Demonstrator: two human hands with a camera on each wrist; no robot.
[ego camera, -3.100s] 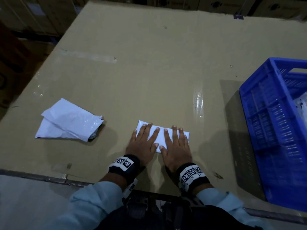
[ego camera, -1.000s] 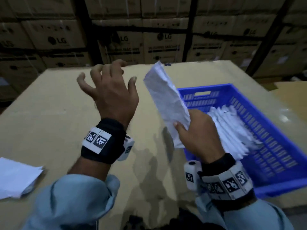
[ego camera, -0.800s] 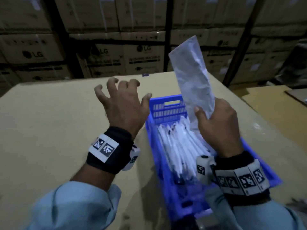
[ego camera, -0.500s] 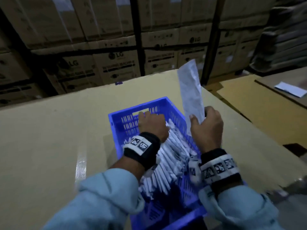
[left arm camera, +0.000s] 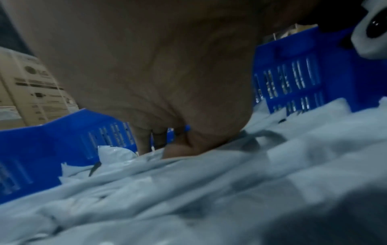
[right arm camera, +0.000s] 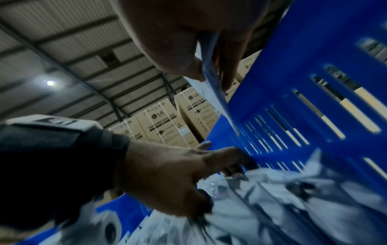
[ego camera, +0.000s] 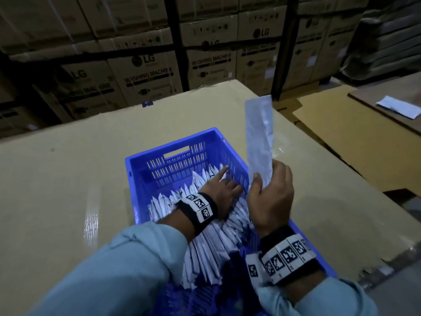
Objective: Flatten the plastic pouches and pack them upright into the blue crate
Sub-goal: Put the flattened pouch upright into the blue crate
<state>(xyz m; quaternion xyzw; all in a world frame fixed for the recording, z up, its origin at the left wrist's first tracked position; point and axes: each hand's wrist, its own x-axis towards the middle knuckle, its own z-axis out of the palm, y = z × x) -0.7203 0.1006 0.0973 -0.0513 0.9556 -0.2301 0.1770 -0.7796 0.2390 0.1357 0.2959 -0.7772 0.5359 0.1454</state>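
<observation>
"LG" and "WASHING MACHINE" on the stacked cardboard boxes [ego camera: 145, 74] behind the table.

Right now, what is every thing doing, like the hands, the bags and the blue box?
Left hand: inside the crate, resting on the packed pouches, index finger stretched out.
Right hand: grips one pouch by its lower end.
Held pouch: flat, upright, above the crate's right edge, not yet in.
Packed pouches: standing on edge in a leaning row.
Crate: on the cardboard, far end bare.
</observation>
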